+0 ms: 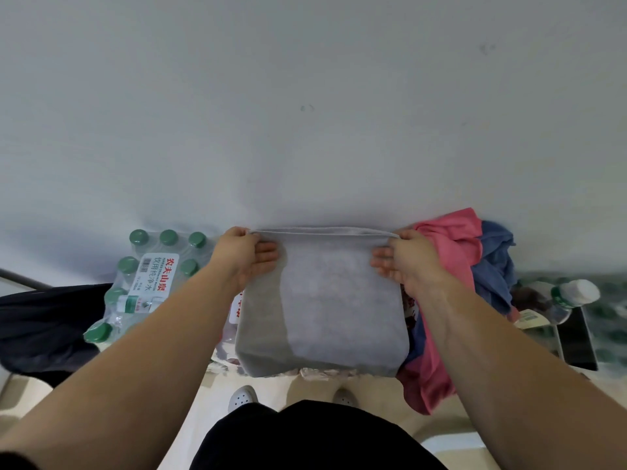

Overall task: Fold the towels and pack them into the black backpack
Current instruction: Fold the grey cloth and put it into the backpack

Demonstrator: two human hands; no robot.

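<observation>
Holding up a gray towel [322, 300] by its top edge, the person is mid-fold. The left hand [244, 257] is pinching the top left corner and the right hand [409, 264] is pinching the top right corner. On each hand the thumb is sitting over the edge, with the fingers lying close together, flat on the near face. The towel is hanging taut between the hands. It looks doubled, with two layers showing along the top, and the bottom is hanging above the shoes [242, 398].

Progress, my read: early. The gray one is probably needing another halving before it's pack-size. The pink towel [448, 239] and blue towel [492, 262] are lying bunched in a heap just right of the right hand, unfolded. The backpack [44, 320] is likely the dark shape at near left, though I can't tell for sure; no opening is showing and nothing is visibly packed. Left to do: finish gray, fold pink and blue, pack all.

Room: the wall [305, 96] is sitting close behind the towel, so there's little space on the far side. The bottle pack [146, 276] is crowding the left hand and the heap is crowding the right. A loose bottle [573, 296] is sitting further right. Open room is mostly near the body and upward. The towel is hiding whatever's directly under it.
</observation>
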